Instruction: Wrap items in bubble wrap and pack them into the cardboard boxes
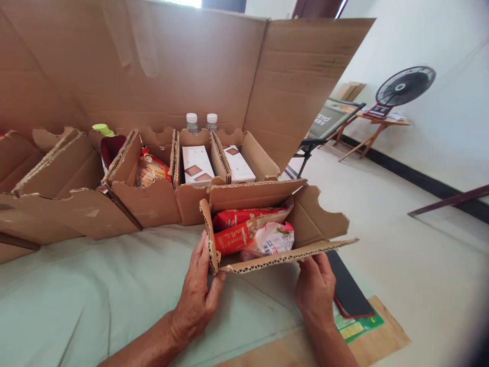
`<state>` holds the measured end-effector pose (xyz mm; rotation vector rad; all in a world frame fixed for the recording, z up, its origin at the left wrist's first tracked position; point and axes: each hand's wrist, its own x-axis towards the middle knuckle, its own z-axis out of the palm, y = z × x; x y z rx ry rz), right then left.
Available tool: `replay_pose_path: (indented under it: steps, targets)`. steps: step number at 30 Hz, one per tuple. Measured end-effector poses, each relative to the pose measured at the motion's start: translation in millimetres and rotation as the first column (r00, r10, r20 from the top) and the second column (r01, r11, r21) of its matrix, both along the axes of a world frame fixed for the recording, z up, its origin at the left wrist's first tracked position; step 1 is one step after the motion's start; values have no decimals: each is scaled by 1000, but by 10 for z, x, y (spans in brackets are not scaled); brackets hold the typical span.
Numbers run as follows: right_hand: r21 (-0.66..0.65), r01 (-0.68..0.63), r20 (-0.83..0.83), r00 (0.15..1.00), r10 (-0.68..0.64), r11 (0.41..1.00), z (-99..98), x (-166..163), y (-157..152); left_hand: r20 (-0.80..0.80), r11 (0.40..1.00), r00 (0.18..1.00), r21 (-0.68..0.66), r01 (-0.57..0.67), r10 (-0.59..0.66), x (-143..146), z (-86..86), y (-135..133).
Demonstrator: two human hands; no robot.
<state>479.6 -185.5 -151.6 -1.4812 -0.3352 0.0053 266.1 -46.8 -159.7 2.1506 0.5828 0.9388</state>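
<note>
Between my two hands is an open-topped cardboard box (324,214), tilted and turned sideways. My left hand (196,285) grips its left end, thumb underneath and fingers along the wall. Under the near right edge, my right hand (315,285) is curled against the box, its fingertips partly hidden. Inside lie red snack packets (233,239) and a pink-and-white packet (273,239) with a printed label. Just behind stands a row of similar cardboard bins. One bin holds a bagged snack (151,171); two others hold white cartons (197,163) and bottles with white caps (191,120).
A tall cardboard panel (191,61) rises behind the bins on a pale green cloth (145,285). At right lie a dark tablet-like slab (347,285) and a green printed sheet (362,326). Beyond are a folding chair (324,122) and a fan (401,87) on a wooden table.
</note>
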Motion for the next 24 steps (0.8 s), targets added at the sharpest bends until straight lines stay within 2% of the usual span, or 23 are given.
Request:
replay_pose_path:
  steps: [4, 8, 11, 13, 17, 21, 24]
  targets:
    - [54, 22, -42, 999, -20, 998, 47, -32, 22, 10, 999, 1000, 38, 8, -9, 10, -43, 26]
    - [132, 64, -104, 993, -50, 989, 96, -55, 57, 11, 999, 999, -25, -44, 45, 46, -50, 84]
    - [134, 83, -118, 991, -67, 987, 112, -52, 78, 19, 996, 996, -36, -82, 83, 61, -35, 112]
    - [86, 77, -90, 993, -70, 993, 102, -39, 78, 33, 996, 996, -13, -87, 87, 52, -31, 108]
    - [-126, 60, 21, 998, -58, 990, 8, 18, -34, 66, 997, 996, 42, -58, 56, 6, -59, 61]
    - [-264, 73, 42, 997, -64, 962, -100, 67, -269, 74, 999, 997, -35, -13, 16, -22, -112, 21]
    - [-344, 87, 60, 996, -70, 935, -94, 61, -322, 95, 998, 995, -64, -19, 25, -12, -110, 23]
